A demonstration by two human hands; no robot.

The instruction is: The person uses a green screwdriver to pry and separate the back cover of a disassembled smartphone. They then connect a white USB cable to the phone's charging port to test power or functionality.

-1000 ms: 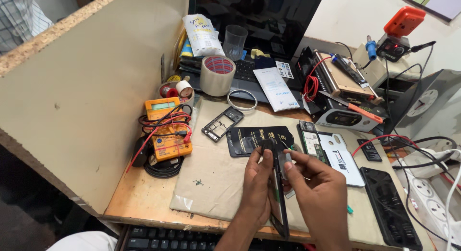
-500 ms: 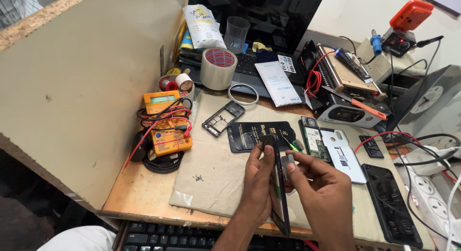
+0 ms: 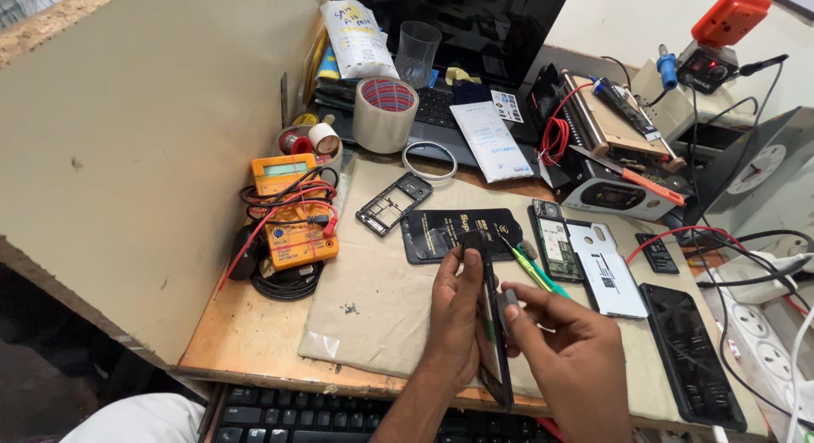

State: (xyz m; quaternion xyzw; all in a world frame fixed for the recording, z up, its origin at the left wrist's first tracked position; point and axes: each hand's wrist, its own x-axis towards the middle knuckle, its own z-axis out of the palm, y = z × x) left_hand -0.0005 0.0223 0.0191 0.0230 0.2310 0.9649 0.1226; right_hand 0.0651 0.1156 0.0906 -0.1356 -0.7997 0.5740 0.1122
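My left hand [image 3: 452,324] grips a dark smartphone [image 3: 492,324] held on edge, upright over the beige work mat [image 3: 381,299]. My right hand [image 3: 570,350] pinches a small grey tool [image 3: 510,300] against the phone's right side, near its upper half. Just beyond the hands lie a black pad [image 3: 449,233], a green-handled tool [image 3: 530,267], an opened phone body with a circuit board [image 3: 555,244] and a white back cover [image 3: 606,269].
A black phone frame [image 3: 392,204], an orange multimeter with red and black leads [image 3: 292,218], a tape roll [image 3: 386,114], a drinking glass [image 3: 418,53], a laptop [image 3: 458,36], a black screen panel [image 3: 691,354], a white power strip [image 3: 763,324] and a keyboard [image 3: 314,413] surround the mat. A tall board [image 3: 144,138] walls the left.
Both hands and the phone stay together over the mat; my right fingers have shifted slightly along the phone's edge. The view has tilted a little.
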